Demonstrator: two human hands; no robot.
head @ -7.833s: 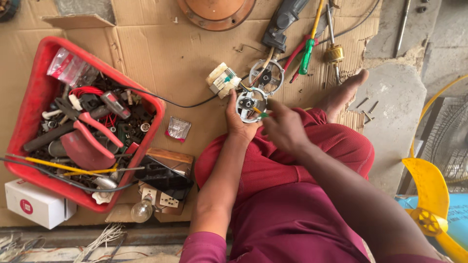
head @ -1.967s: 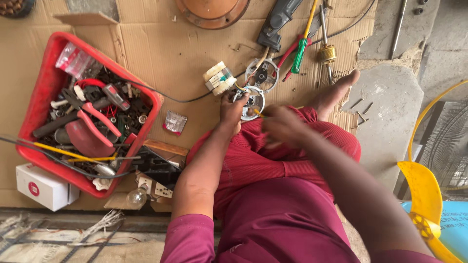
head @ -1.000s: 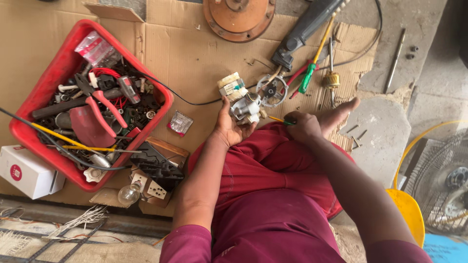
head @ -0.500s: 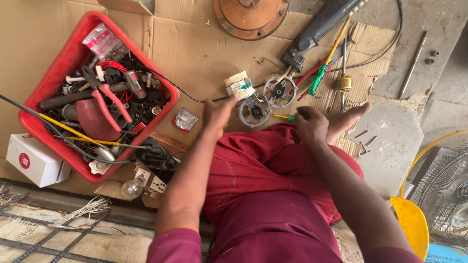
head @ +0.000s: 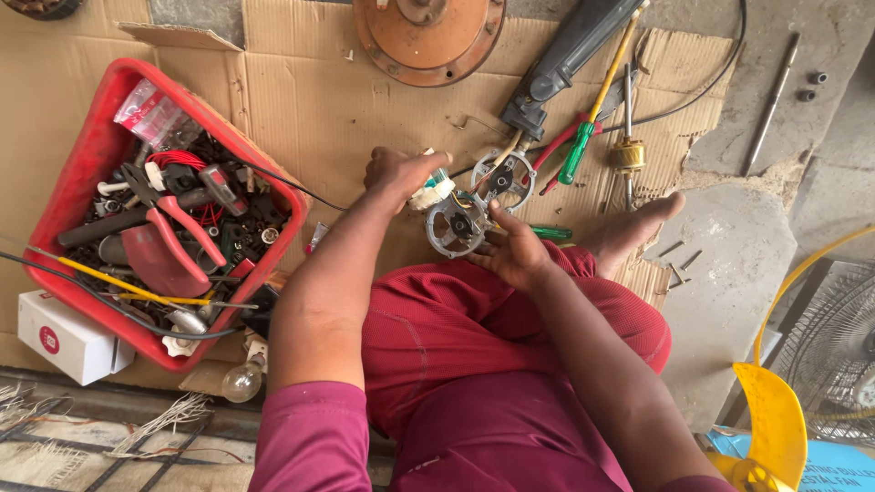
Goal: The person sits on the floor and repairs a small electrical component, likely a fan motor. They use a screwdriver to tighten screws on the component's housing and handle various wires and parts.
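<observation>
Head view: a small white switch block [head: 430, 191] is pinched in the left hand [head: 394, 173]; the round grey metal motor housing [head: 456, 225], near the cardboard sheet's [head: 301, 109] middle, is cupped loosely by the right hand [head: 516, 255]. The attached wires could be strained by pulling.

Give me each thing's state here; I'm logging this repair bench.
left hand: gripping white switch block
right hand: cradling round metal bracket
red tray: full of tools
bulb: loose, unlit
green screwdriver: lying on cardboard
</observation>
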